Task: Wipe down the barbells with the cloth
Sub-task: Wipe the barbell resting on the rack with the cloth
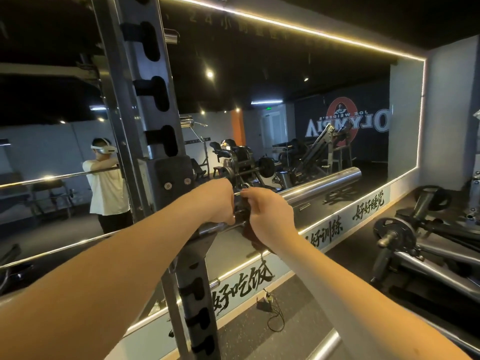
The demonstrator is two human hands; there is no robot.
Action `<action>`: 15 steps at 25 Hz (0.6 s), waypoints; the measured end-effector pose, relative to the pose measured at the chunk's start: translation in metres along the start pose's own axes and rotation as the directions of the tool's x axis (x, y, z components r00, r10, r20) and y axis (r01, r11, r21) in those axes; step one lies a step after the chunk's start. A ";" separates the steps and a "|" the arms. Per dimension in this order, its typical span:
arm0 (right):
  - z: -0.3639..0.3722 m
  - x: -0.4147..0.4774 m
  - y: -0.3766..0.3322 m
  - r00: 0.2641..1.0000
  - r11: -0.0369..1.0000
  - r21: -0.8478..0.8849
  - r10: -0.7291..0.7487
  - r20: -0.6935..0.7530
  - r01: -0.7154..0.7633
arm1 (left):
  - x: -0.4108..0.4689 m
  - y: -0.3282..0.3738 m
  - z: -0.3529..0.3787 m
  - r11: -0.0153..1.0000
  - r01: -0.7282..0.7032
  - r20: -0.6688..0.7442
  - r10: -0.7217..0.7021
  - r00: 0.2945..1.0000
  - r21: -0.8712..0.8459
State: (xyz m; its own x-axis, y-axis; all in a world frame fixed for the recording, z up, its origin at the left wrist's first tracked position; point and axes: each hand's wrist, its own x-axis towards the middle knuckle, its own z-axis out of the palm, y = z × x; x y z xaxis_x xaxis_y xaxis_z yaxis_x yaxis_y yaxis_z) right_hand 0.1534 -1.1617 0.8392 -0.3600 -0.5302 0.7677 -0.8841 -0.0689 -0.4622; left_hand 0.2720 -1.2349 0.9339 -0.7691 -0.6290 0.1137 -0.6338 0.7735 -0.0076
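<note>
A steel barbell (322,184) rests in a rack hook, its bare chrome sleeve reaching up and to the right toward the mirror. My left hand (215,201) curls over the bar at the collar, just beside the rack post. My right hand (270,216) grips a dark cloth (253,239) wrapped on the bar where the sleeve begins; a fold of the cloth hangs below my wrist. The two hands sit almost side by side. The bar's inner shaft is hidden behind my left forearm.
The grey rack upright (145,107) with slotted holes stands right behind the hands, and a wall mirror (311,113) is close behind it. A plate-loaded machine (394,235) stands on the floor at right. A cable and plug (270,305) lie by the mirror base.
</note>
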 end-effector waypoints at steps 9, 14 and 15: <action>0.027 -0.070 0.031 0.962 0.970 0.186 -0.105 -0.253 0.155 | -0.001 -0.004 0.009 1.000 -0.020 -0.047 0.019 0.999 -0.024; 0.010 -0.004 0.012 0.991 0.997 0.033 -0.063 -0.122 0.068 | -0.004 -0.002 0.009 1.000 -0.015 -0.069 0.014 0.998 -0.015; 0.010 -0.010 0.013 0.991 0.997 0.042 -0.067 -0.117 0.072 | -0.005 -0.003 0.009 0.999 -0.019 -0.065 0.017 0.998 -0.031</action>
State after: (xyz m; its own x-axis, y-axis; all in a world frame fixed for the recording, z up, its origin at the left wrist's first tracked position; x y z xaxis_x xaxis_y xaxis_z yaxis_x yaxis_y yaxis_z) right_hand 0.1489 -1.1658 0.8209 -0.3324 -0.4222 0.8434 -0.8944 -0.1425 -0.4238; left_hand 0.2772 -1.2348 0.9240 -0.7729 -0.6091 0.1780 -0.6158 0.7876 0.0213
